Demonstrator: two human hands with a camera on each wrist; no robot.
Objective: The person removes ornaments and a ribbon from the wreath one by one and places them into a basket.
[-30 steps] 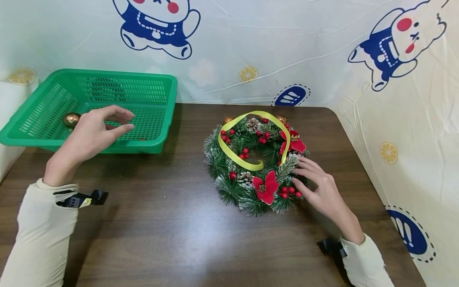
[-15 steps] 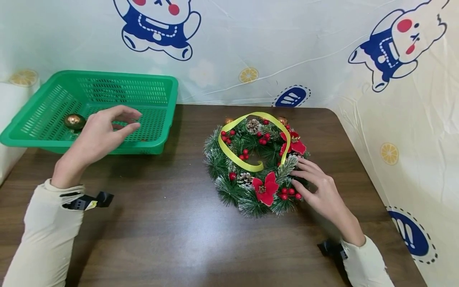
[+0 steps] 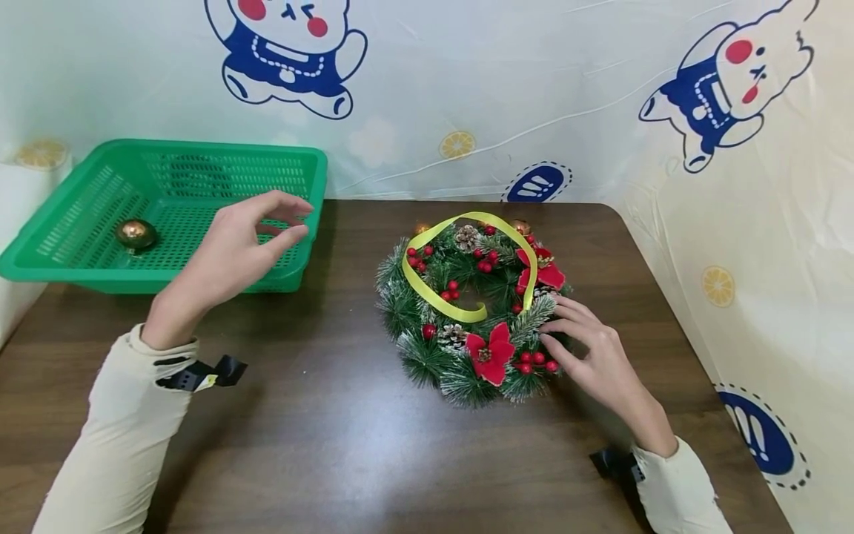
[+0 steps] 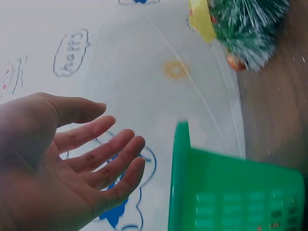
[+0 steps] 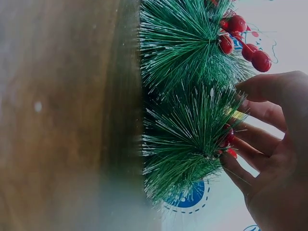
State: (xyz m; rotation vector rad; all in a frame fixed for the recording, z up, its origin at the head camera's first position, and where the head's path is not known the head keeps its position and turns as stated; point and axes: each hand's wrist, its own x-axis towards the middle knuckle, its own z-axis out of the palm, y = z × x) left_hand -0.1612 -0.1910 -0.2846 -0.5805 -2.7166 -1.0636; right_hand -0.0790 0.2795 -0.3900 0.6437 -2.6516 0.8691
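Observation:
A green pine wreath point(image 3: 423, 356) lies on the table, with red berries, pine cones, red flowers point(image 3: 490, 353) and a loop of yellow ribbon point(image 3: 437, 300) on top. My right hand point(image 3: 597, 356) rests its fingertips on the wreath's right side, fingers fairly straight; in the right wrist view the needles partly hide the tips. My left hand point(image 3: 233, 248) hovers over the front right of a green basket point(image 3: 100, 274), holding nothing, its fingers loosely bent. The left wrist view shows this bare palm point(image 4: 57, 178) beside the basket's rim. Inside the basket sits a shiny bronze ball point(image 3: 136, 234).
The brown wooden table point(image 3: 320, 430) meets a printed cloth point(image 3: 414, 89) at the back and right. Orange-bronze balls point(image 3: 520, 227) show at the wreath's far edge. A white object point(image 3: 27, 215) stands left of the basket.
My left hand has moved right, away from the bronze ball and across the basket, with nothing in it. The right hand stays at the wreath, which has barely shifted.

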